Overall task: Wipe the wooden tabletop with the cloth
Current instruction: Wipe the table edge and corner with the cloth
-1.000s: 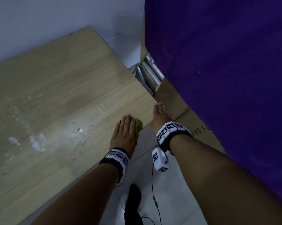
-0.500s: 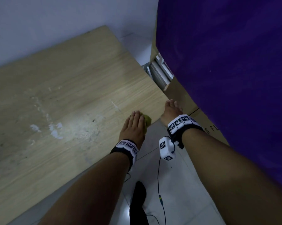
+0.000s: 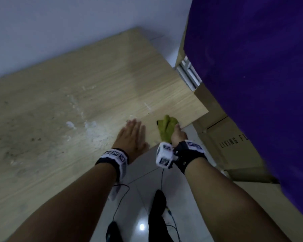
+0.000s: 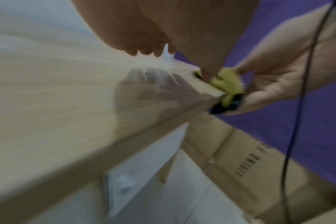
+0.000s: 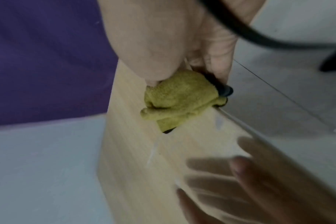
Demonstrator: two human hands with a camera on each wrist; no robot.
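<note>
The yellow-green cloth (image 3: 167, 128) lies bunched over the near edge of the wooden tabletop (image 3: 94, 88), close to its right corner. My right hand (image 3: 178, 135) pinches the cloth (image 5: 175, 103), with the thumb (image 5: 150, 60) on top and the fingers (image 5: 219, 65) below the table's edge. My left hand (image 3: 132, 133) lies flat and open on the wood, just left of the cloth and apart from it. In the left wrist view the cloth (image 4: 228, 84) sits in the right hand's palm at the edge.
White smears and crumbs (image 3: 93, 131) streak the tabletop left of my left hand. Cardboard boxes (image 3: 234, 151) under a purple sheet (image 3: 251, 84) stand close on the right. A white wall runs behind the table. Below are tiled floor (image 3: 142, 198) and black cables (image 3: 119, 203).
My left hand has slid left off the cloth that it covered. My right hand has come in from the table's side and taken hold of the cloth at the edge.
</note>
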